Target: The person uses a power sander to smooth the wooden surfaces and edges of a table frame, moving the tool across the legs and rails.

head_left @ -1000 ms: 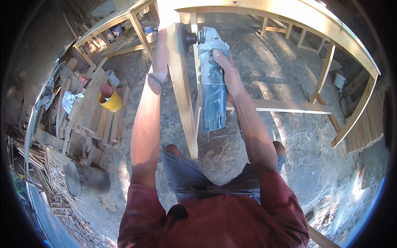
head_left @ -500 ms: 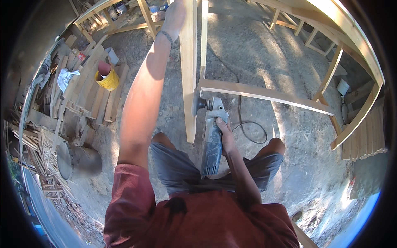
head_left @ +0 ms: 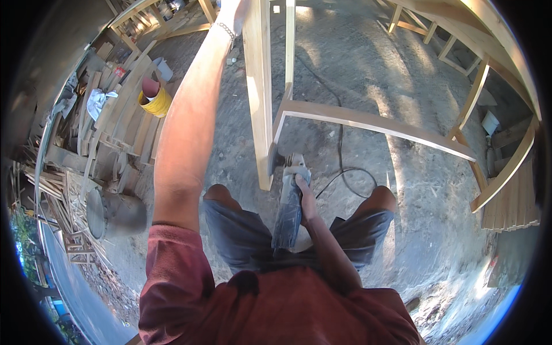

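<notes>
My right hand [head_left: 307, 198] is closed round the body of a worn grey-blue angle grinder [head_left: 287, 213], thumb along its upper side. The grinder's disc [head_left: 274, 159] stands on edge against the right face of a pale wooden post [head_left: 259, 92], close to its near end. My left arm reaches far forward, and my left hand [head_left: 233, 14] grips the post's left side near the upper edge of the view, where its fingers are cut off. A wooden crosspiece [head_left: 368, 122] runs right from beside the post, joined to a thinner upright strip [head_left: 290, 52].
A black power cord [head_left: 340, 144] loops on the concrete floor right of the grinder. Stacked boards with a yellow bucket [head_left: 155, 103] lie at left, near a grey cylindrical drum [head_left: 118, 214]. A curved wooden frame [head_left: 509, 167] stands at right, beside a white container [head_left: 490, 122].
The grinder and my right hand have moved nearer to me, the disc now closer to the post's near end. My left hand has shifted slightly left and forward.
</notes>
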`<act>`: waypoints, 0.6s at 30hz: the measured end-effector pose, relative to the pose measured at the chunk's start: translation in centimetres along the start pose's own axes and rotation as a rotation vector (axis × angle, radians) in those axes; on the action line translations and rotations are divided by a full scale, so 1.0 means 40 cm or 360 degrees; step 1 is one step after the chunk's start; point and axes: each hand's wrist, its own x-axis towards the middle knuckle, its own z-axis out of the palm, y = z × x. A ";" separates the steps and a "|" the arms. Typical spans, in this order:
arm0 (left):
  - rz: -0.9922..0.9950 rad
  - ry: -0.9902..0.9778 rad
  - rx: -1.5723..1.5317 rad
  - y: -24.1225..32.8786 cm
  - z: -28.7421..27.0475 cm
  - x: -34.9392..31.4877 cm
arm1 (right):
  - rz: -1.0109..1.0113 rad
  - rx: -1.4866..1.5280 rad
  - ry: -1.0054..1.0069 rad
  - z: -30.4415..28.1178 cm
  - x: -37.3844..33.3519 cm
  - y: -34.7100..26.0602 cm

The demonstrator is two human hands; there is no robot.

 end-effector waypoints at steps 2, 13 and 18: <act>-0.0023 -0.0027 -0.0037 -0.029 0.013 0.013 | -0.0139 -0.0055 -0.0018 0.068 -0.017 -0.095; -0.0052 -0.0180 -0.0246 -0.053 -0.037 0.027 | -0.0466 -0.0212 -0.0319 0.306 -0.035 -0.369; -0.0076 -0.0303 -0.0361 -0.117 -0.100 0.100 | -0.0349 -0.0173 -0.0116 0.206 -0.054 -0.227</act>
